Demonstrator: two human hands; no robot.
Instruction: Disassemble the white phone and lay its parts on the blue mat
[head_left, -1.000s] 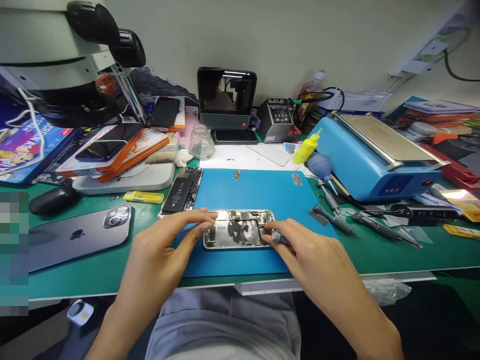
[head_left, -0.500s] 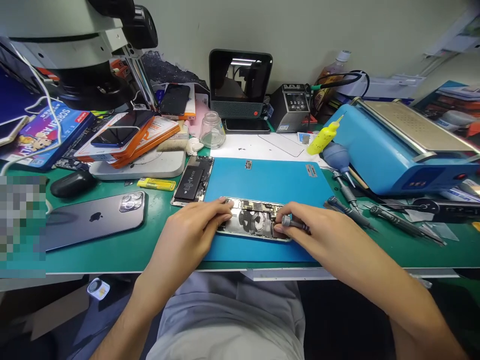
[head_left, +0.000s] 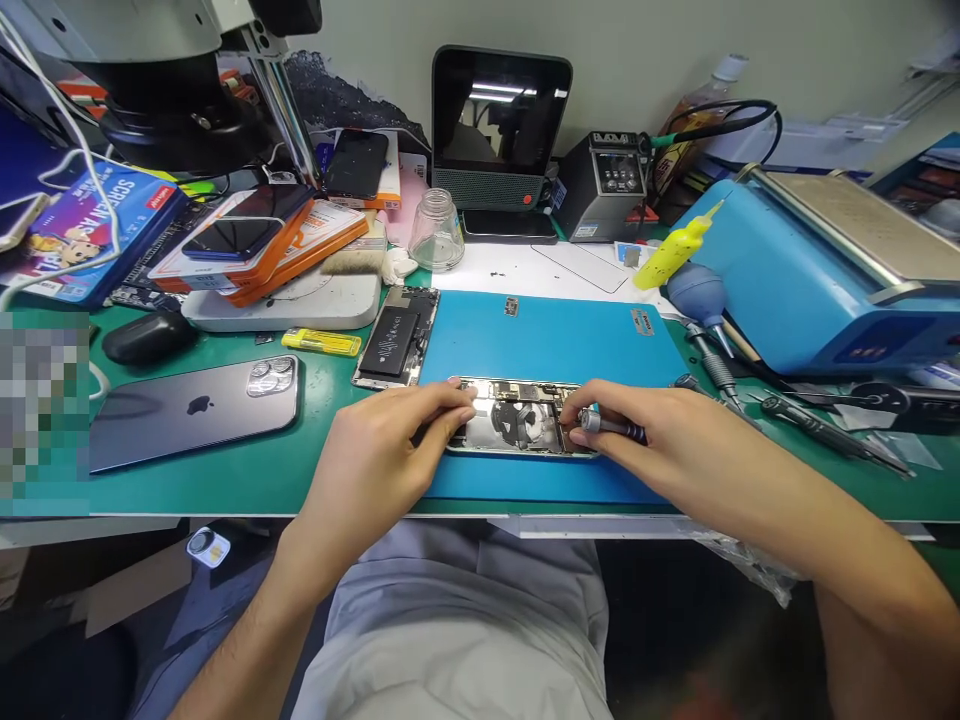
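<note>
"how far along is it?"
"partway, i'd judge: the phone frame (head_left: pixel 514 422) lies uncovered between both hands, on the blue mat (head_left: pixel 555 350), its innards bare. some parts still sit inside."
"and the grips?"
"the left hand's (head_left: pixel 386 445) thumb and forefinger nearly meet at the frame's near end; whether they pinch it, i can't tell. the right hand (head_left: pixel 649 430) has a grey tool (head_left: pixel 611 427) tucked in its curled fingers, their tips at the opposite end."
"what's left?"
"the frame is not yet closed. two small metal plates, one (head_left: pixel 511 306) and another (head_left: pixel 643 321), lie apart, beyond the fingertips."
</note>
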